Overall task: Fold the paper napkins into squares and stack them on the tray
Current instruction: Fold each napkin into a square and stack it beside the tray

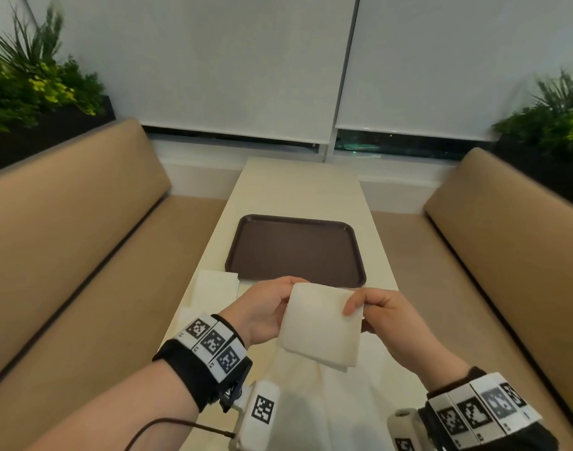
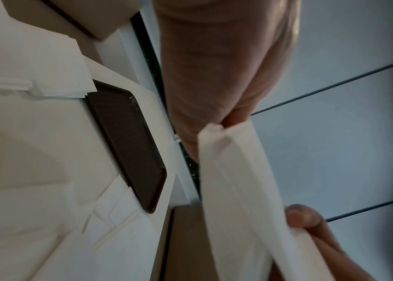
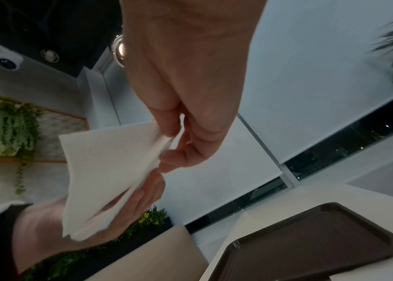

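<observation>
A white folded paper napkin [image 1: 321, 323] hangs in the air over the near end of the table, held by both hands. My left hand [image 1: 265, 307] pinches its upper left corner [image 2: 217, 127]. At the upper right edge my right hand [image 1: 373, 307] pinches the napkin [image 3: 109, 171] between thumb and fingers. The dark brown tray [image 1: 295, 249] lies bare on the table just beyond the hands. It also shows in the wrist views as the tray [image 2: 128, 140] and the tray [image 3: 310, 245]. More unfolded napkins [image 1: 213, 288] lie flat left of the tray's near corner.
The narrow cream table [image 1: 298, 190] runs between two tan benches [image 1: 67, 239] toward a window with white blinds [image 1: 233, 60]. A larger white sheet [image 1: 311, 402] lies on the table under the hands. Plants [image 1: 34, 86] stand behind both benches.
</observation>
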Tool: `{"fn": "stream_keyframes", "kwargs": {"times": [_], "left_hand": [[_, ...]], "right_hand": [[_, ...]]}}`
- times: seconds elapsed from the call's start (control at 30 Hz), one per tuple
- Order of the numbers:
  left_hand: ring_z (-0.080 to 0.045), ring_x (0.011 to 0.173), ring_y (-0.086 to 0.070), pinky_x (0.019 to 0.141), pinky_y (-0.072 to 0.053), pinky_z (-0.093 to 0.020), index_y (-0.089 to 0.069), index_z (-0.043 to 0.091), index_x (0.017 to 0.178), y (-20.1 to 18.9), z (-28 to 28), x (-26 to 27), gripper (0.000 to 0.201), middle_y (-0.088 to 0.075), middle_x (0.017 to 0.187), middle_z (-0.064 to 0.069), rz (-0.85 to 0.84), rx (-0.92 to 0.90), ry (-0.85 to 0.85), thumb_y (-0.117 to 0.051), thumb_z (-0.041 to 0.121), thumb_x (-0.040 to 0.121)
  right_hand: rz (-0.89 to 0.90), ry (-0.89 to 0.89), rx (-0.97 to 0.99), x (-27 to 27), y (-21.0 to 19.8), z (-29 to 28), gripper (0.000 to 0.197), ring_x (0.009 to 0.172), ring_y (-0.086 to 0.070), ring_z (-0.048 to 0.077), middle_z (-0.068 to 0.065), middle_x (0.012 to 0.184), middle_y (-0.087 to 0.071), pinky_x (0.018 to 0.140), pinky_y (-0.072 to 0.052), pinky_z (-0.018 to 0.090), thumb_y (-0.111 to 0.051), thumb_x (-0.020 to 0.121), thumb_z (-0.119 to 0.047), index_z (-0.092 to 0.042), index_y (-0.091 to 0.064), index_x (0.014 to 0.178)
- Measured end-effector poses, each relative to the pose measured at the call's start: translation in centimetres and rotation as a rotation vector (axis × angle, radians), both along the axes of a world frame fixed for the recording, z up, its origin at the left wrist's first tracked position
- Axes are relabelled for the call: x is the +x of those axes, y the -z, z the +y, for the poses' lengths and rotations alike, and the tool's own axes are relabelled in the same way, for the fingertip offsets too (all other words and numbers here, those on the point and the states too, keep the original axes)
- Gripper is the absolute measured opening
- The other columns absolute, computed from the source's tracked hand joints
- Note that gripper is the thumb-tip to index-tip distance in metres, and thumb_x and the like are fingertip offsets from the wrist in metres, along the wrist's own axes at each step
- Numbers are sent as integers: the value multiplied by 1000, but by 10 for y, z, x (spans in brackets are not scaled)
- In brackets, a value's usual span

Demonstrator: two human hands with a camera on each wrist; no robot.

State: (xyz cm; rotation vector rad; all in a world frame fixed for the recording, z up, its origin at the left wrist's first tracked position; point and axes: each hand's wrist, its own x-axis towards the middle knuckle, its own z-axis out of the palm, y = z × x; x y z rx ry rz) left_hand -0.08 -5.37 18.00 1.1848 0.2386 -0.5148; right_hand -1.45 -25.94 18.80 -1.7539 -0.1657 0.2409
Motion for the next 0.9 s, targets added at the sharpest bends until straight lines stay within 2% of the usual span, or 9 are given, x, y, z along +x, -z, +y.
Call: {"fn": "stream_keyframes", "kwargs": {"times": [0.17,0.27,0.43,0.5,0.57,0.63,0.7,0.83,0.9], "left_hand": [[-26,80,-63,70,-51,-35,-67,8,96,-2,-4,0,17,-67,91,-14,-8,-18,-101,-53,17,93],[-25,81,-66,71,-53,-36,-63,12,93,-4,-8,1,36,-68,93,-13,18,6,-125,-45,43,98],[-21,91,-61,76,-52,-38,-64,22,91,2,-11,-3,8,-64,98,-2,-375,506,-171,-56,22,93],[-14,87,-59,72,-49,-30,-62,26,89,3,-11,-6,8,-62,93,6,-496,633,-146,-55,24,93],[-9,85,-57,68,-46,-24,-60,30,90,5,-15,-12,7,-62,90,9,-565,703,-95,-54,27,94],[-5,82,-56,65,-43,-19,-59,31,88,13,-20,-17,8,-62,87,9,-622,725,-73,-55,27,94],[-3,75,-53,61,-40,-14,-58,31,85,19,-20,-21,11,-62,83,7,-662,767,-97,-55,25,93],[0,69,-51,64,-40,-13,-58,34,81,31,-10,-22,15,-60,77,9,-599,750,-193,-58,24,92],[-6,77,-58,72,-48,-22,-59,32,84,39,-8,-24,5,-64,83,8,-523,703,-157,-61,30,88]], "right_hand": [[-107,73,-109,0,9,9,54,87,-63,26,-2,99,-71,65,-56,34,-35,76,22,-15,-71,61],[-155,108,-129,1,12,13,58,82,-63,16,-6,95,-70,62,-53,22,-36,77,21,-21,-72,60],[-104,74,-161,3,8,8,46,86,-65,6,-6,96,-72,73,-47,14,-41,73,17,-18,-70,66],[-65,83,-68,6,5,6,33,97,-66,14,-4,99,-72,81,-47,24,-48,73,2,-21,-68,86],[-58,47,-119,7,4,11,18,96,-65,8,-7,100,-71,82,-47,23,-59,87,-17,-26,-63,102],[-152,-58,-408,7,3,22,9,78,-60,-2,-11,82,-67,70,-44,13,-57,93,-34,-30,-62,88],[-264,-117,-637,7,7,29,32,60,-47,3,-8,63,-54,58,-37,15,-52,96,-33,-25,-52,66],[-224,-148,-708,6,14,20,34,58,-47,7,-6,61,-55,53,-35,17,-53,96,-26,-19,-53,63],[-214,-134,-695,6,17,16,31,57,-48,6,-5,61,-56,53,-36,17,-53,96,-25,-16,-58,66]]}}
